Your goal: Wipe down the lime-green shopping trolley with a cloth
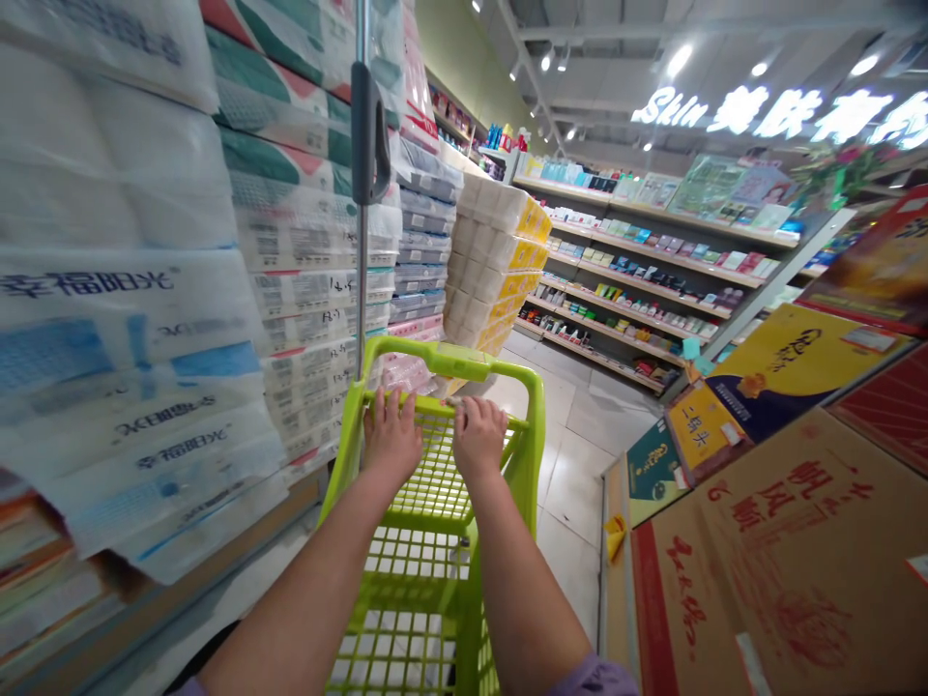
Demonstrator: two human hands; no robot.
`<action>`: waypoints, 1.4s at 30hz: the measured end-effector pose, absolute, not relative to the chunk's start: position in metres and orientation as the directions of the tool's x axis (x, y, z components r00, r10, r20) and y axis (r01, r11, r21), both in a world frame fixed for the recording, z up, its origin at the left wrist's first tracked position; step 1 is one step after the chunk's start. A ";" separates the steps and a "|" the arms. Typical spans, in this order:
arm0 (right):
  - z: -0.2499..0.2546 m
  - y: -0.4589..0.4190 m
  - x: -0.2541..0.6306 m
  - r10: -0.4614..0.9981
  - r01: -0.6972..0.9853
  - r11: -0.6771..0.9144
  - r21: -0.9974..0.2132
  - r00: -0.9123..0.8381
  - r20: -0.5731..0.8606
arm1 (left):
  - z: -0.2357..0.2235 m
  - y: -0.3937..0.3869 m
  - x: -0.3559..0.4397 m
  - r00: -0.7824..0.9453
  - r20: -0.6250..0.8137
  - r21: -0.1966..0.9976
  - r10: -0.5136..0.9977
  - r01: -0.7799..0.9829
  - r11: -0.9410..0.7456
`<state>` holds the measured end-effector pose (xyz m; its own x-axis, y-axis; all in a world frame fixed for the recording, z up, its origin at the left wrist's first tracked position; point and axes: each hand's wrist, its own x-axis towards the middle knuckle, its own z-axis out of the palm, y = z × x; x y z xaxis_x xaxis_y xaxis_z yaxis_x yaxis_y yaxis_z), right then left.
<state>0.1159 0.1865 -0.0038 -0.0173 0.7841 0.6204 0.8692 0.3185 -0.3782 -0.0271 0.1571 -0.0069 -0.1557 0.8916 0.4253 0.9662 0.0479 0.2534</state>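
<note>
Both forearms enter from the bottom edge and run up to a lime-green plastic shopping cart. Left hand and right hand lie side by side, palms down, on the cart's green crossbar, fingers curled over its far side. The hands are nearly touching; whether the thumbs wrap under the bar cannot be told, but both grips read as closed on the bar rather than resting flat.

The cart stands directly ahead of the person, in the aisle between the toilet-paper packs stacked close on the left and the cardboard cartons on the right. Its lattice basket sits below and ahead of the hands; what the basket holds cannot be told. A metal pole with a dark grip rises from the cart's left front corner.

Judged on appearance: moulded plastic, stiff and light, likely to roll easily on the smooth floor tiles. The crossbar is the sound place to hold; a wider spacing of the hands would probably give firmer steering. The bar looks smooth, so it may be somewhat slippery. Clearance on the left looks tight.

Shelves of small goods line the far wall.
</note>
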 end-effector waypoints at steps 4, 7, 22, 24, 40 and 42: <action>-0.005 0.188 0.115 0.773 0.864 0.366 -0.347 -0.075 0.630 | -0.005 0.155 -0.025 -0.154 0.436 0.240 0.886 0.969 0.050; -0.003 0.193 0.127 0.791 0.870 0.160 -0.467 0.170 0.587 | -0.005 0.154 -0.024 -0.152 0.434 0.238 0.888 0.970 0.049; -0.004 0.196 0.134 0.786 0.834 0.252 -0.490 0.119 0.607 | -0.010 0.158 -0.020 -0.143 0.433 0.240 0.890 0.970 0.039; -0.003 0.198 0.137 0.772 0.829 0.277 -0.485 0.109 0.626 | -0.010 0.158 -0.020 -0.144 0.435 0.242 0.889 0.970 0.038; 0.002 0.206 0.177 0.764 0.910 -0.045 -0.411 0.297 0.573 | -0.007 0.157 -0.020 -0.146 0.409 0.260 0.901 0.965 0.038; 0.002 0.205 0.174 0.750 0.899 0.018 -0.438 0.278 0.601 | -0.007 0.157 -0.020 -0.147 0.402 0.262 0.904 0.964 0.040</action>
